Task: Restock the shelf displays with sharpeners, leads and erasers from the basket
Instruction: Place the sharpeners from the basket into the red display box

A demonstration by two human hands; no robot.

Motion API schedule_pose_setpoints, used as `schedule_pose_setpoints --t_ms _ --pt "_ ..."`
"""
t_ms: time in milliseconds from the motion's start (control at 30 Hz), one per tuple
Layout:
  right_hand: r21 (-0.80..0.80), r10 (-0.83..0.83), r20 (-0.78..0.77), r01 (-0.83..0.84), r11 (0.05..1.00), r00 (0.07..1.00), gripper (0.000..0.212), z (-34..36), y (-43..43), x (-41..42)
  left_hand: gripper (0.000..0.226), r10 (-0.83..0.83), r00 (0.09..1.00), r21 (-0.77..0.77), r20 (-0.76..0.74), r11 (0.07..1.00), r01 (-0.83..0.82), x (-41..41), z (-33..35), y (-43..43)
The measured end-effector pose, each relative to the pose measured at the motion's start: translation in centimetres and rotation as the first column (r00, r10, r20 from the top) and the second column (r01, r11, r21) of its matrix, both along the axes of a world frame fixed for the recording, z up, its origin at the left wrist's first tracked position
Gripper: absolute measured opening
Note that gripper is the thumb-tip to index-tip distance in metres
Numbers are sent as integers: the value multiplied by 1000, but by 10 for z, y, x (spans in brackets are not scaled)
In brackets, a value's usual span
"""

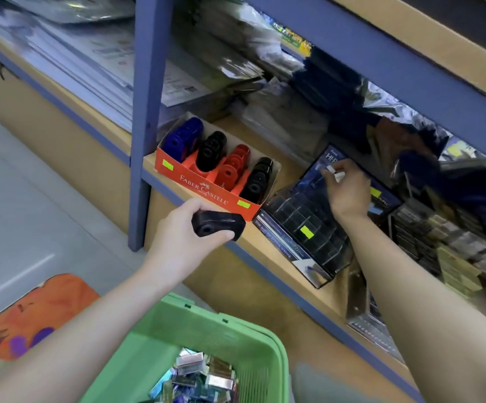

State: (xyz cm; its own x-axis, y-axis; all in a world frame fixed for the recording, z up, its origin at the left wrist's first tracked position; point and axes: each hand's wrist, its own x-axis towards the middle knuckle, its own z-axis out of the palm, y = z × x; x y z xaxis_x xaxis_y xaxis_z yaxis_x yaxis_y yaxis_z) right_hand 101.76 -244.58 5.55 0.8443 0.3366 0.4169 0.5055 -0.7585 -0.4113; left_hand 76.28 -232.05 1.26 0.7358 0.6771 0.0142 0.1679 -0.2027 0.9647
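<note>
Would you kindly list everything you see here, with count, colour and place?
box: one, red, on the shelf.
sharpeners: four rows, blue, black, red, black, in the box.
display: one, dark, right of the box.
basket: one, green, below the shelf.
packs: many, shiny, in the basket.
mat: one, orange, on the floor at left.
left hand: holds a black sharpener in front of the box.
right hand: pinches a white item over the display.
</note>
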Motion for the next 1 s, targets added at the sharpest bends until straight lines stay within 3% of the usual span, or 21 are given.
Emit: schedule_pose_setpoints --t_ms 267,667,800,900,1000 --pt "-6 39 1 -39 999 999 28 -5 13 15 22 -18 1000 -15 7 1000 18 18 -1 4" --pt "-148 59 -178 -86 985 982 20 3 16 24 31 70 997 -48 -18 996 -71 20 -4 9" --pt "-275 62 -128 -96 957 990 10 -6 19 19 28 77 997 -61 13 995 -76 21 -5 12" --pt "-308 7 -60 -25 951 998 24 -9 23 14 30 84 996 -81 31 993 -81 22 -5 14" --pt "-198 75 8 -72 978 997 33 -2 29 -3 24 21 996 -48 84 999 -17 22 -4 18"
